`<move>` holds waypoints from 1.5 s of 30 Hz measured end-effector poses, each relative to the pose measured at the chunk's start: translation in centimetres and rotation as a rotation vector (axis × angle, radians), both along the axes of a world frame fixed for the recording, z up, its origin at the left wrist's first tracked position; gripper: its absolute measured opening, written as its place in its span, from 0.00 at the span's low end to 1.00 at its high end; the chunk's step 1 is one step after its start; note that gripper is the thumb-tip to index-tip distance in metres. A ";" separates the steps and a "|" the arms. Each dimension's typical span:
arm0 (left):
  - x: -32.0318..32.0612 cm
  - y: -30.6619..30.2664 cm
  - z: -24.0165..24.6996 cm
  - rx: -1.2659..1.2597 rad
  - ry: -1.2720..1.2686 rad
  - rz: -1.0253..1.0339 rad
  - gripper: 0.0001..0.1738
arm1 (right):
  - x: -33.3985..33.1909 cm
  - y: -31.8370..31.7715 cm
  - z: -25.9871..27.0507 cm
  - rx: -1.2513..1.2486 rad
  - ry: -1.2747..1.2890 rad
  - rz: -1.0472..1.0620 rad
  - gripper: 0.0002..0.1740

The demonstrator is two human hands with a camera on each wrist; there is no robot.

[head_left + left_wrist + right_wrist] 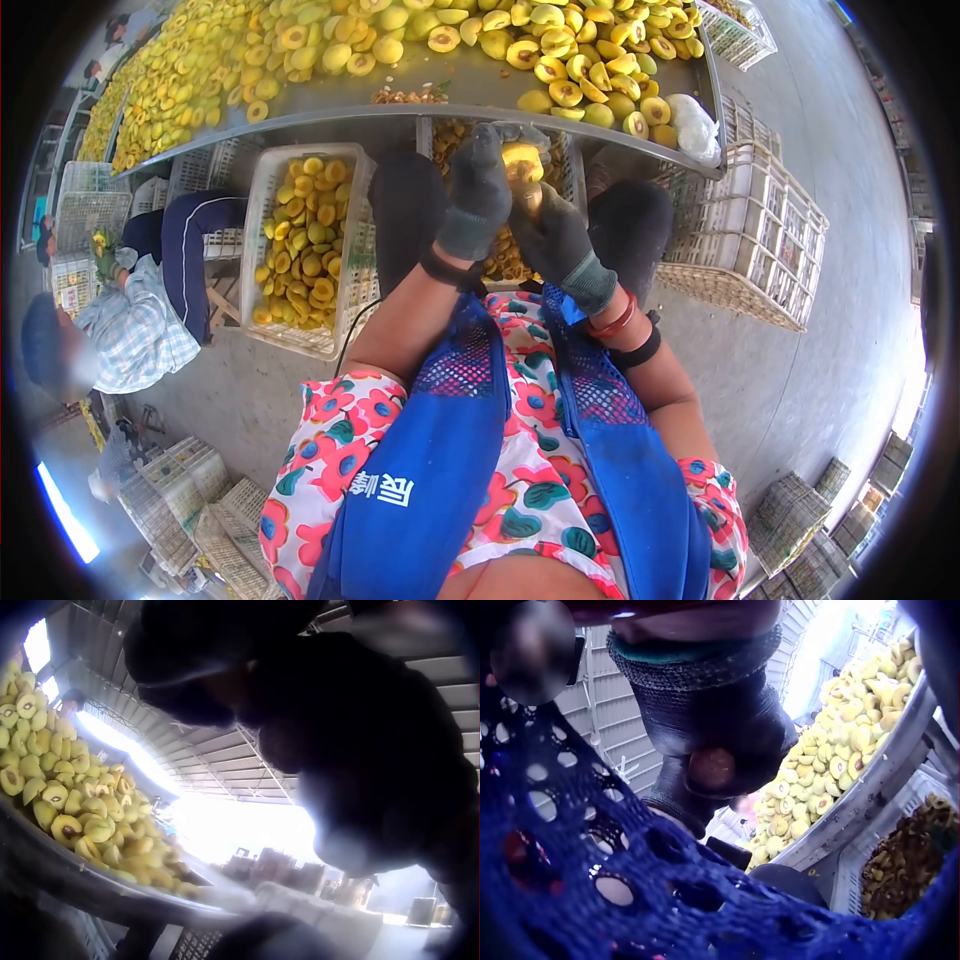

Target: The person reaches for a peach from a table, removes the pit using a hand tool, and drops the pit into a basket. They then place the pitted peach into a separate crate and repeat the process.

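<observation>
Grey work gloves cover both hands. My left hand [475, 195] holds a yellow stone fruit [522, 160] over a crate at the table's front edge; in the left wrist view that hand [360, 750] is a dark silhouette. Close below the fruit, my right hand [555, 240] grips a tool with a wooden-looking handle [533, 198]. The handle's round brown end [712, 766] pokes out of the gloved fist [712, 724] in the right wrist view. What the tool's working end looks like is hidden at the fruit.
Halved yellow fruits [570, 70] are heaped on the metal table [470, 85], with a white plastic bag [693, 130] at its right corner. Fruit scraps [907, 855] fill the crate below. A fruit-filled crate [345, 250] stands left, stacked crates [745, 230] right. Another person [140, 320] sits left.
</observation>
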State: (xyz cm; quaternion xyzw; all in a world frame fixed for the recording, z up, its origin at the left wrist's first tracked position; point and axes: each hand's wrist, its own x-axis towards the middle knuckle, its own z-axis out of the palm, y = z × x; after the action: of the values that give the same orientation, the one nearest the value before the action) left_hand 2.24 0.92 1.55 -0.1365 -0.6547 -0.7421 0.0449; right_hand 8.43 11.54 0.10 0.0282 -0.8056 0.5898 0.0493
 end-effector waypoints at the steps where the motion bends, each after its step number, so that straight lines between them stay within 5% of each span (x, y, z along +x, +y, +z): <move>1: 0.0 0.1 -0.1 0.022 -0.026 -0.004 0.32 | 0.1 0.1 0.5 -0.141 -0.146 0.045 0.08; 3: -0.2 0.3 -0.6 0.065 -0.080 -0.011 0.33 | 0.4 0.4 1.8 -0.424 -0.440 0.136 0.07; 6: -0.2 0.3 -0.6 0.123 -0.143 -0.025 0.31 | 0.3 0.9 2.1 -0.568 -0.532 0.243 0.06; 12: -0.7 0.0 -1.5 0.140 -0.098 -0.053 0.30 | 0.1 0.8 2.3 -0.457 -0.510 0.250 0.07; 15: -0.8 -0.2 -1.1 0.021 0.068 -0.030 0.29 | -0.2 1.4 2.1 -0.758 -0.621 0.359 0.07; 22: -0.7 0.1 -0.3 -0.001 0.012 -0.015 0.29 | -0.3 0.1 2.0 -0.356 -0.327 0.208 0.07; 33: -1.8 -1.6 0.2 -0.051 -0.090 -0.348 0.30 | -0.7 2.0 2.1 -0.821 -0.831 0.498 0.10; 36: -2.8 -1.8 0.9 -0.356 0.284 -0.060 0.28 | -1.0 1.6 2.7 -0.820 -0.793 0.471 0.09; 39: -3.3 -2.4 1.4 0.032 -0.101 -0.043 0.25 | -0.9 1.5 1.6 -0.758 -0.771 0.471 0.08; 42: -3.6 -3.7 1.5 -0.069 0.039 0.009 0.25 | -0.9 0.7 0.4 -0.524 -0.621 0.267 0.07; 44: -3.2 -4.2 0.5 -0.539 0.457 0.324 0.27 | -0.8 0.5 0.6 -0.394 -0.477 0.210 0.10; 45: -3.3 -4.1 -0.3 -0.513 0.471 0.333 0.27 | -0.9 0.0 0.5 -0.317 -0.389 0.180 0.11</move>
State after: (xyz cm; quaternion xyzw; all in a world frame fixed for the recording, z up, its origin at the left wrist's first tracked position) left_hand -1.06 -3.17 1.21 -0.2017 -0.8041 -0.4849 0.2785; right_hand 7.50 11.55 0.60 -0.0221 -0.6916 0.7050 -0.1554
